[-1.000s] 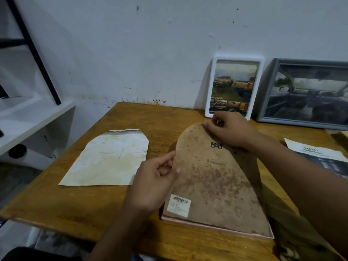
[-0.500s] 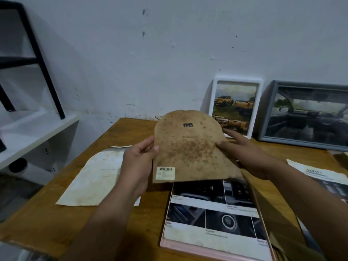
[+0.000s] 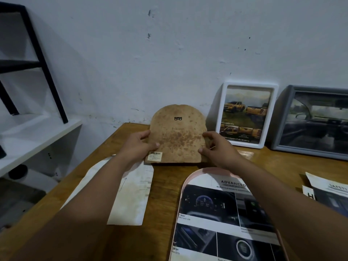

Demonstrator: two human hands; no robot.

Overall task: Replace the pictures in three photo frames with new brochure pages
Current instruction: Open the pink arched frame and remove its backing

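Counting from my remote seat: one arched backing board (image 3: 177, 136), brown and stained, held upright above the far part of the wooden surface (image 3: 56, 232). My left hand (image 3: 138, 146) grips its left edge, fingers curled round it; my right hand (image 3: 216, 147) pinches its right edge. One pink arched frame (image 3: 190, 180) lies flat near me, face down, one brochure page (image 3: 216, 213) showing inside it. Two further frames lean on the wall: one white frame (image 3: 275, 117), one grey frame (image 3: 282, 119). One stained arched sheet (image 3: 131, 200) lies left. Loose brochure pages (image 3: 327, 191) lie right; their number is unclear.
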